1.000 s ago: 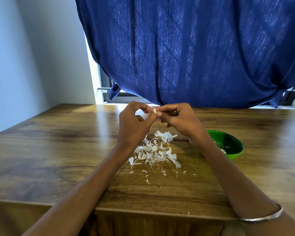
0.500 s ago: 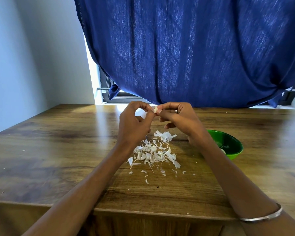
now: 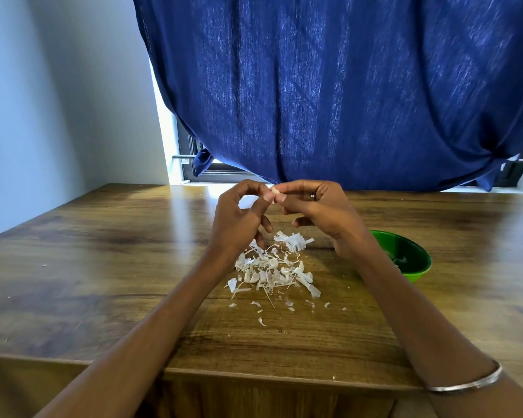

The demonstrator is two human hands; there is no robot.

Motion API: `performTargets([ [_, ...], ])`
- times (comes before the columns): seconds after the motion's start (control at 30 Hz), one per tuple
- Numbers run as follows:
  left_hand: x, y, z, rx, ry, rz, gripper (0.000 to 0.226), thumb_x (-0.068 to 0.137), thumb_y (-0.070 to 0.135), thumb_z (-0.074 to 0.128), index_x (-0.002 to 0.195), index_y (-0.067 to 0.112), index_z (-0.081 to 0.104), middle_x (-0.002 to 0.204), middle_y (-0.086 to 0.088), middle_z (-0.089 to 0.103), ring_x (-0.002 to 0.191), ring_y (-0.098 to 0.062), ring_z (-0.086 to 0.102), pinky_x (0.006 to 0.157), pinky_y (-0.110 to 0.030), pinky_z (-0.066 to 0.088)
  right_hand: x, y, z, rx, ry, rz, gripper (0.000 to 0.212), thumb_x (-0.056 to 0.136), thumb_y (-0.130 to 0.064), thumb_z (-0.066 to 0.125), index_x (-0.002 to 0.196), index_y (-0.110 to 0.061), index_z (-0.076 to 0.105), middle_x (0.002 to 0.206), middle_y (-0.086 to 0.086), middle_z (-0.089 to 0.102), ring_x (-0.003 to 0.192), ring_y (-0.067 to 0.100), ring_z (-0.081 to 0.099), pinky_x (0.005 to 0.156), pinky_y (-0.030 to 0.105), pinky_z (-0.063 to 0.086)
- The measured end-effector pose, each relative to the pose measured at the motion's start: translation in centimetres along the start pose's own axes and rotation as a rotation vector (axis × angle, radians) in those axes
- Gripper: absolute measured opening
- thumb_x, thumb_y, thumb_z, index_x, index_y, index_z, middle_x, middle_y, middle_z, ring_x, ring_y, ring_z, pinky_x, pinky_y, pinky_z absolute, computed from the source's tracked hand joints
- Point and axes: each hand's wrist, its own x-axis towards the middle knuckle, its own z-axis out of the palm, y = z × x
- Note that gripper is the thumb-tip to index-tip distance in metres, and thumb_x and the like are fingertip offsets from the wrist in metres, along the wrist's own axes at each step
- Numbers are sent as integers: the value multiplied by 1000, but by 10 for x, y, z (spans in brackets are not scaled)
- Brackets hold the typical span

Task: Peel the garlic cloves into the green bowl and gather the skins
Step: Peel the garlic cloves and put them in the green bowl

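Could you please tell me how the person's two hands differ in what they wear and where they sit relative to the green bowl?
The right hand wears a ring and a bangle on its wrist; the left hand is bare. The right hand sits nearer the green bowl. Both pinch the garlic clove.

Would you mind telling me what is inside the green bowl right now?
Inside the green bowl, only a few small pale bits show near its near wall, too small to identify. The right hand and forearm cover the bowl's left part, so anything lying there cannot be seen.
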Motion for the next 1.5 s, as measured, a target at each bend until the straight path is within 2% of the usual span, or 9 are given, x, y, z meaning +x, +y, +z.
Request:
performTargets([
  [0.13, 1, -2, 0, 6, 4, 7, 10, 101, 12, 64, 106, 4, 66, 107, -3, 68, 50, -15, 62, 37, -23, 44, -1, 0, 0, 63, -21, 41, 18, 89, -17, 74, 106, -16, 76, 94, -2, 79, 80, 9, 73, 63, 24, 59],
  [0.27, 1, -2, 0, 11, -10, 12, 10, 101, 12, 64, 107, 4, 67, 106, 1, 67, 50, -15, 62, 37, -23, 45, 0, 0, 0, 27, -1, 28, 18, 88, -17, 75, 105, -16, 77, 87, -5, 78, 73, 4, 71, 59, 21, 56],
  [0.4, 0, -1, 0, 8, -16, 21, 10, 101, 12, 64, 107, 5, 68, 103, 1, 69, 49, -16, 62, 37, -24, 45, 0, 0, 0, 19, 20, 27, 20, 88, -18, 75, 108, -19, 77, 92, -4, 78, 73, 1, 70, 60, 21, 56],
  [0.57, -1, 1, 0, 13, -19, 8, 19, 93, 17, 74, 102, 2, 68, 99, -1, 71, 47, -15, 61, 37, -23, 43, -1, 1, 1, -16, 9, -1, 19, 91, -14, 72, 108, -21, 77, 99, 2, 76, 73, 1, 69, 59, 20, 55],
  [0.67, -1, 0, -1, -19, -21, 12, 14, 94, 13, 73, 99, 2, 66, 97, 4, 71, 46, -17, 60, 36, -24, 43, -1, 1, 2, -17, 4, -1, 19, 91, -13, 72, 108, -20, 77, 100, 3, 75, 71, 1, 68, 58, 21, 55],
  [0.9, -2, 1, -1, -11, -8, 23, 11, 94, 12, 72, 102, 5, 68, 92, 11, 73, 46, -17, 61, 36, -23, 43, -1, -1, 1, 17, -3, 19, 22, 88, -16, 75, 110, -18, 77, 100, -1, 77, 77, 6, 72, 63, 24, 58],
  [1.07, -2, 1, -1, 2, -5, 23, 10, 96, 10, 70, 104, 5, 69, 89, 19, 72, 46, -14, 61, 36, -23, 44, -1, -2, -1, 96, -18, 65, 24, 86, -13, 77, 110, -13, 76, 98, 5, 78, 88, 15, 75, 70, 26, 59],
  [1.3, -1, 2, -1, -14, 14, 9, 6, 97, 7, 68, 102, 6, 71, 84, 19, 71, 45, -13, 59, 36, -22, 43, -3, -5, -3, 204, -15, 123, 21, 85, -13, 76, 105, -16, 76, 99, 4, 79, 91, 17, 76, 73, 26, 59],
  [1.5, 0, 0, -2, 23, 44, 30, 8, 98, 11, 68, 104, 9, 73, 96, 10, 72, 48, -15, 62, 36, -24, 44, -3, -7, -5, 291, 6, 167, 23, 86, -18, 75, 109, -17, 75, 102, 1, 78, 91, 14, 75, 70, 22, 59],
])
